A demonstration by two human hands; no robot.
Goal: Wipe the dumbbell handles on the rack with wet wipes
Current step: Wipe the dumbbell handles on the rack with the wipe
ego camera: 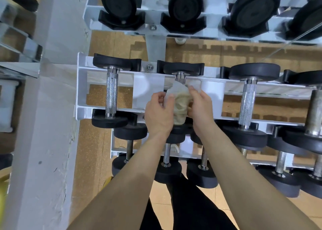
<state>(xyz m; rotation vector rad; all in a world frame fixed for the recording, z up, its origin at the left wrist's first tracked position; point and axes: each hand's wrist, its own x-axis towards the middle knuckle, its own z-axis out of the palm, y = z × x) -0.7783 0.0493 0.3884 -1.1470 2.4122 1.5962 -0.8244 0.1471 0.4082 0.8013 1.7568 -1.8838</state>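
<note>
On the top tier of the rack (81,83), middle slot: both hands are closed on one wipe (181,104), bunched and wrapped round the middle handle (180,76). Left hand (159,113) grips from the left, fingers curled onto the wipe's edge. Right hand (201,106) grips from the right, fingertips pinching the upper folds. The hands are close together with only the wipe and bar between them. The wipe looks soiled, yellowish at its lower end. Only a short bare stretch of the handle shows, at the far end just under the back head (180,67). The handle's long axis runs straight away from the person, front rail to back rail, so any stroke would go along the forearms' line, push and pull. Neither hand is clearly nearer; they flank the bar evenly. Neighbours lie parallel: left handle (111,94) well apart, on the left hand's side, and right handle (247,100) well apart, on the right hand's side. Both are bare and knurled. My guess is that either is an easy sideways reach once this one is done. In the way: the black heads cap each bar's ends and limit the stroke. The lower tier's dumbbells (167,172) sit under the wrists, nearer the person. A white pillar (52,116) stands just left of the rack.
</note>
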